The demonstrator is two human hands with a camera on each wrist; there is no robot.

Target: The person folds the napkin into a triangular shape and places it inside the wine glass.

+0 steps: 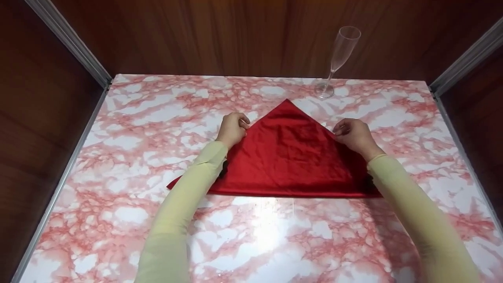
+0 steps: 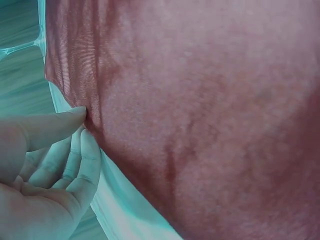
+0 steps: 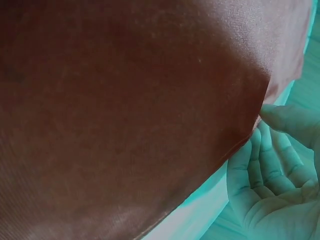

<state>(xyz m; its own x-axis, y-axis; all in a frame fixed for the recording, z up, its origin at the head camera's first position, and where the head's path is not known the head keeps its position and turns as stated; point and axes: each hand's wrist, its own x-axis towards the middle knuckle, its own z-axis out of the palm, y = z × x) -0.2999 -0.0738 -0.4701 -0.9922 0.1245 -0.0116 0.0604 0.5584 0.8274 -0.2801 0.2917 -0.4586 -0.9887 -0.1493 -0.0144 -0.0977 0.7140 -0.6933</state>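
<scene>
A shiny red cloth napkin (image 1: pixel 283 153), folded to a triangle, lies on the table with its tip pointing away from me and its long side toward me. My left hand (image 1: pixel 232 129) pinches the left sloping edge between thumb and fingers; the left wrist view shows the thumb on top of the cloth (image 2: pixel 200 100). On the opposite slope, my right hand (image 1: pixel 355 135) pinches the edge in the same manner, as the right wrist view shows at the cloth's border (image 3: pixel 150 125). The napkin's left corner pokes out beyond my left sleeve; the right corner is hidden by my right forearm.
Behind the napkin's tip, to the right, a clear champagne flute (image 1: pixel 341 55) stands upright near the back edge. The tabletop (image 1: pixel 118 212) has a red and white marbled pattern. Brown wood-look panels (image 1: pixel 220 39) with metal strips enclose the back and both sides.
</scene>
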